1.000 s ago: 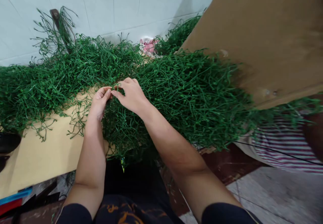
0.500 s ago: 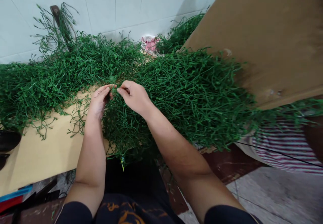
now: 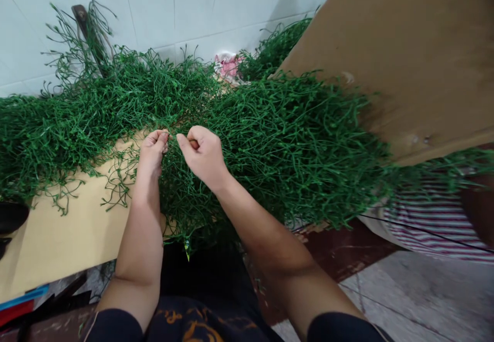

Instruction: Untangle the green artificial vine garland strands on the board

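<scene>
Thin green sprigs with small budded tips, which look like artificial plant stems [image 3: 293, 141], lie in a thick heap under and to the right of my hands. My left hand [image 3: 153, 149] is closed in a pinch at the heap's left edge, thumb against the bent fingers. Close beside it, a small gap apart, my right hand [image 3: 204, 153] is curled with its thumb pointing to the left hand. Whatever lies in either hand is too small or too hidden to name.
A second pile of green sprigs [image 3: 116, 95] runs along the tiled wall [image 3: 154, 7]. Beige cardboard [image 3: 73, 234] covers the table. A large brown board [image 3: 420, 59] leans in from the right. Pink-and-white cloth [image 3: 229, 67] sits at the back; striped fabric [image 3: 432, 223] is at right.
My left fingers, stretched out before, have folded into a pinch. My right fingers have curled in more, and the hand has turned slightly. The view has shifted a little.
</scene>
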`<action>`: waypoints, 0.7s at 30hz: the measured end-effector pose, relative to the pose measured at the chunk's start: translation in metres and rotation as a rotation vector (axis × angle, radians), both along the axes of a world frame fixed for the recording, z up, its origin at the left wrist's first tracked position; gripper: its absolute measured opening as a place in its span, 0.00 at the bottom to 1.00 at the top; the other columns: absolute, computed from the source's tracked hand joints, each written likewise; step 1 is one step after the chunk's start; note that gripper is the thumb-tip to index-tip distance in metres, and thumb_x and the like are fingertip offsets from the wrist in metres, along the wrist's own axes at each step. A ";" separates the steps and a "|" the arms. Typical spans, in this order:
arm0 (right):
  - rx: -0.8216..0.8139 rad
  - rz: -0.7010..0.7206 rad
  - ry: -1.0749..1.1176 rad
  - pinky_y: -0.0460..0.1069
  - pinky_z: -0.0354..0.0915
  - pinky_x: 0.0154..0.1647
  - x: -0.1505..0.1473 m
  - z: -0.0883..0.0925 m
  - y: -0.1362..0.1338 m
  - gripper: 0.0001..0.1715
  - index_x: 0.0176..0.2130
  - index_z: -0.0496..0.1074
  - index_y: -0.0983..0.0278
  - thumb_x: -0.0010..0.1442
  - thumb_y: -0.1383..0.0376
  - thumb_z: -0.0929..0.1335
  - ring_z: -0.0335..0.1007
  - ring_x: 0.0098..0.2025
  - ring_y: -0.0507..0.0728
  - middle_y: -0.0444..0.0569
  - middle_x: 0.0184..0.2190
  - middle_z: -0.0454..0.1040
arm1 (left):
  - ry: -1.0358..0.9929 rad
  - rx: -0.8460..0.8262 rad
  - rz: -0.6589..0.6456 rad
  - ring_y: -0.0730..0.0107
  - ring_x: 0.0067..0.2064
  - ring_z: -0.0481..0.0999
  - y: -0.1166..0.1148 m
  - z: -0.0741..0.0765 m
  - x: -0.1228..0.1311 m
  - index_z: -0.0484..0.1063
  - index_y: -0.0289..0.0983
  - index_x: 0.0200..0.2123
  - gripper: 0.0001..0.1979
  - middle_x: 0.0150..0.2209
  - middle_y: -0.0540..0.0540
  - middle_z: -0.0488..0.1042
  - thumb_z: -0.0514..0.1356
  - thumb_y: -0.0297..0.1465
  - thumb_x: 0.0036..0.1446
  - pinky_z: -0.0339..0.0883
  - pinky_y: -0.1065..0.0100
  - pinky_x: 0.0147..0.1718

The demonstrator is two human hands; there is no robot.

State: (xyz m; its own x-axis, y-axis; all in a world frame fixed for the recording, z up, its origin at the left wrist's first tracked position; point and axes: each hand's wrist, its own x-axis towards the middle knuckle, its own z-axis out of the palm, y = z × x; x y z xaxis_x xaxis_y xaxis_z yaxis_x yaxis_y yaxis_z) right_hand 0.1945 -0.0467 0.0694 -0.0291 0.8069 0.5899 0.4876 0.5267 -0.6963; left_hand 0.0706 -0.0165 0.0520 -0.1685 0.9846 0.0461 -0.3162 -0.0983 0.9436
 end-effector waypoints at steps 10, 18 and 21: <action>0.175 -0.257 -0.247 0.58 0.61 0.39 0.039 0.045 -0.023 0.24 0.29 0.65 0.62 0.63 0.50 0.55 0.62 0.39 0.59 0.53 0.30 0.64 | -0.119 0.005 0.138 0.85 0.16 0.52 0.001 -0.002 -0.016 0.60 0.37 0.23 0.17 0.16 0.59 0.52 0.64 0.40 0.49 0.48 0.79 0.14; -0.125 0.062 -0.301 0.52 0.61 0.43 0.017 0.008 0.011 0.17 0.38 0.69 0.66 0.58 0.55 0.64 0.65 0.41 0.56 0.53 0.37 0.72 | -0.073 -0.030 -0.026 0.84 0.17 0.57 -0.006 0.005 0.002 0.69 0.34 0.22 0.09 0.14 0.57 0.56 0.62 0.31 0.52 0.54 0.80 0.16; -0.236 0.165 -0.303 0.48 0.58 0.37 0.003 0.007 0.011 0.09 0.29 0.68 0.65 0.59 0.63 0.64 0.63 0.33 0.52 0.47 0.28 0.71 | -0.074 -0.013 -0.053 0.83 0.18 0.60 -0.008 0.006 0.000 0.71 0.34 0.24 0.10 0.16 0.55 0.61 0.61 0.33 0.53 0.58 0.79 0.19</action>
State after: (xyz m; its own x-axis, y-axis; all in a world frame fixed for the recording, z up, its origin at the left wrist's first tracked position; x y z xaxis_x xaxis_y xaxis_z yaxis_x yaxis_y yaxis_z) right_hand 0.1970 -0.0360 0.0765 -0.3129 0.8891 0.3342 0.6113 0.4578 -0.6455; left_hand 0.0707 -0.0247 0.0575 -0.1190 0.9926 0.0221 -0.3898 -0.0672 0.9184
